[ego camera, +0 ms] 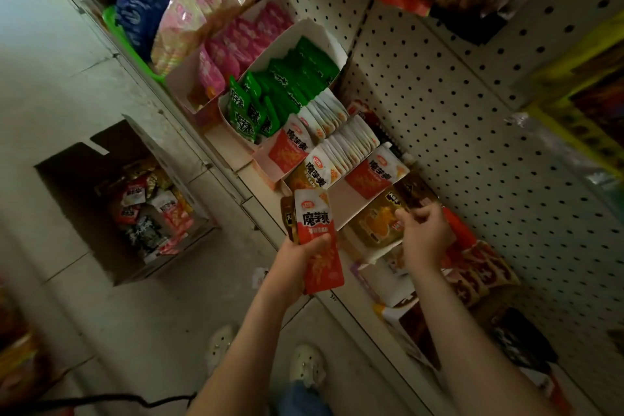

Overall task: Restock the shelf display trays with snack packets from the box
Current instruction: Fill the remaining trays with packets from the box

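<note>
Box (74, 189): open cardboard, standing on the floor (50, 78) to the left of the shelf, well apart from both hands; loose snack packets (152, 209) in red, white and black lie inside it.
Left hand (297, 260): held in front of the shelf edge, its fingers wrapped round a small stack of packets, with the thumb pressed across the front one.
Red and white packet (317, 230): the front one of that stack, upright, printed face toward the person.
Brown packet (287, 216): just behind the red one, in the same hold; only its left edge shows.
Right hand (425, 236): over the tray of brown and gold packets (374, 219), with its fingers (410, 213) curled at the top edge of a dark packet (415, 194) at the back of that tray. I cannot tell if they really pinch it or only touch it.
Red and white trays (337, 132): two rows of the same kind of packet stand on edge, just behind and above the brown tray.
Green tray (317, 34): white card walls, full of green packets (287, 88), next along the shelf.
Pink packets (243, 40): in the tray beyond the green one.
Pegboard (456, 111): back wall of the shelf, white with dark holes.
Shoes (307, 365): pale, on the floor under the arms.
</note>
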Tool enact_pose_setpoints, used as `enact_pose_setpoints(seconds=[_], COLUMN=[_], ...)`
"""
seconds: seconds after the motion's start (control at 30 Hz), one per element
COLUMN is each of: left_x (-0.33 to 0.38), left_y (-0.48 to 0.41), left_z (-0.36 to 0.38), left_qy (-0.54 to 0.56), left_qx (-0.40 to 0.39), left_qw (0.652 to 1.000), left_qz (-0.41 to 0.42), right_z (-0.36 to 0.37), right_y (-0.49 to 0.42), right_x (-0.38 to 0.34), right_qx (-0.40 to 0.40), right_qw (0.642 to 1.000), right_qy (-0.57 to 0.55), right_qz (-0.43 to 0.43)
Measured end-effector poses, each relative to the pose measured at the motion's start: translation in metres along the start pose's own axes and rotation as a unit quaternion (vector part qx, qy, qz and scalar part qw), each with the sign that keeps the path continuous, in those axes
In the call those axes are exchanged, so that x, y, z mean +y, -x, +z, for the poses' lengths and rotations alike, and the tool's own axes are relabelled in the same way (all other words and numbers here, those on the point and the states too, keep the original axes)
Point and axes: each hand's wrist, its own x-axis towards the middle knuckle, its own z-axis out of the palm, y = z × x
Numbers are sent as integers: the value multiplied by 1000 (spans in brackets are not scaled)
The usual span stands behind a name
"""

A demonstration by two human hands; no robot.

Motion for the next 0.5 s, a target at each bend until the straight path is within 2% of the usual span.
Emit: enact_pose_setpoints(seconds=[0.07,0.2,0.37,0.5], left_x=[-1,-1,-2,-1], left_y=[1,2,3,5], left_z=[-3,-5,-6,-6], left_qy=[29,70,54,47], left_qx=[-10,-32,-47,-55], left_qw=[999,996,996,996], left_qz=[-10,-52,-49,-56], right_z=[2,7,8,7], right_y=[0,2,-8,-16], right_x=[7,20,19,17], right_qx=[-19,-56,20,55], right_qw=[999,975,966,942], right_qy=[40,207,245,311], right_qz=[-4,-51,-74,-111])
